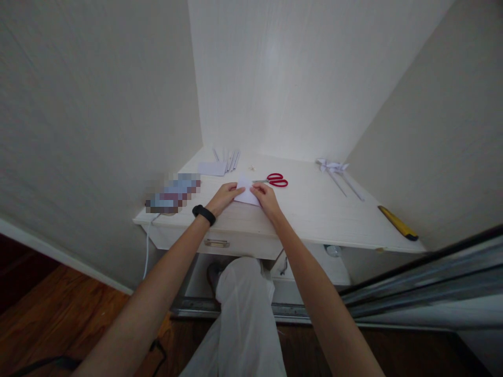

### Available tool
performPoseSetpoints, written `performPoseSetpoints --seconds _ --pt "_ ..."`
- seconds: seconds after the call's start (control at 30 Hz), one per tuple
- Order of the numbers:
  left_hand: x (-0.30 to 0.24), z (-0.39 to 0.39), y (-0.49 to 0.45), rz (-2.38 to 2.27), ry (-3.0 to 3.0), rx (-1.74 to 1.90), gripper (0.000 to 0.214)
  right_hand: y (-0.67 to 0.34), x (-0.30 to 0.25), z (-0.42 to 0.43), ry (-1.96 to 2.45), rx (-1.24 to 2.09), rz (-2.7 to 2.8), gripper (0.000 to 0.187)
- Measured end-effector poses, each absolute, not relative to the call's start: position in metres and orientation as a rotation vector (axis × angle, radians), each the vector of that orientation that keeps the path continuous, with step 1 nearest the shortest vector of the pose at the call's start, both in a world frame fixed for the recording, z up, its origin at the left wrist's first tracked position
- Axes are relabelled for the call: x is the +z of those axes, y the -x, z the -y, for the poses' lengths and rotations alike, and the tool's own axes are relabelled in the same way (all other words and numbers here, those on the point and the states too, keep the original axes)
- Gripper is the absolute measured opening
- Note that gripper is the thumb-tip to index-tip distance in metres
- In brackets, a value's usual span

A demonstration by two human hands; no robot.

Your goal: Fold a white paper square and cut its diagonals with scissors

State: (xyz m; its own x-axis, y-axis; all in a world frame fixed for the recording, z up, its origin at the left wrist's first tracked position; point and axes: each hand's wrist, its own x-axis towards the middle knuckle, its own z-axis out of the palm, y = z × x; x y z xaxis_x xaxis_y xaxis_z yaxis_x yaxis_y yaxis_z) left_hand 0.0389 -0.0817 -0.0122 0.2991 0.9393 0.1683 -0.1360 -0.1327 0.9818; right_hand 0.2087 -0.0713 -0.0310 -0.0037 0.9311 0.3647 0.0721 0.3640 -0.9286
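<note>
Around the red-handled scissors [277, 180] spreads a white desk [306, 209]. Below them and to the left is a drawer [243, 244], its front sitting close under the desktop, so what it holds is hidden from me. Lower down and to the right of the scissors comes an open white shelf [330, 267]. Well to their left, by the desk's edge, lies a blurred-out object [173, 195]. To their right, farther back, rests some folded white paper [332, 166] with two thin sticks; beyond it, nearer the front, a yellow tool [395, 221] with a black end.

Just left of the scissors and a little nearer the front, the person's left hand [228, 193] and right hand [265, 198] sit slightly apart, both pinching one small white sheet [247, 197], thumbs on top. Farther left and behind lies a flat paper [210, 168], with narrow paper strips [232, 161] beside it. On the shelf sits a clear roundish object [333, 251], too dim to tell whether anything is inside. Pale scraps [252, 168] lie just behind the blades.
</note>
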Motion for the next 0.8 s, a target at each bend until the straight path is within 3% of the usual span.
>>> performPoseSetpoints --seconds 0.43,0.8 --pt "-0.0097 0.0829 -0.0395 -0.914 -1.272 1.222 0.033 -0.2130 -0.0315 0.0665 0.990 0.864 1.249 0.022" --pt "-0.0064 0.0826 -0.0389 -0.986 -1.387 1.270 0.026 -0.2117 -0.0289 0.0697 1.019 0.860 1.253 0.024"
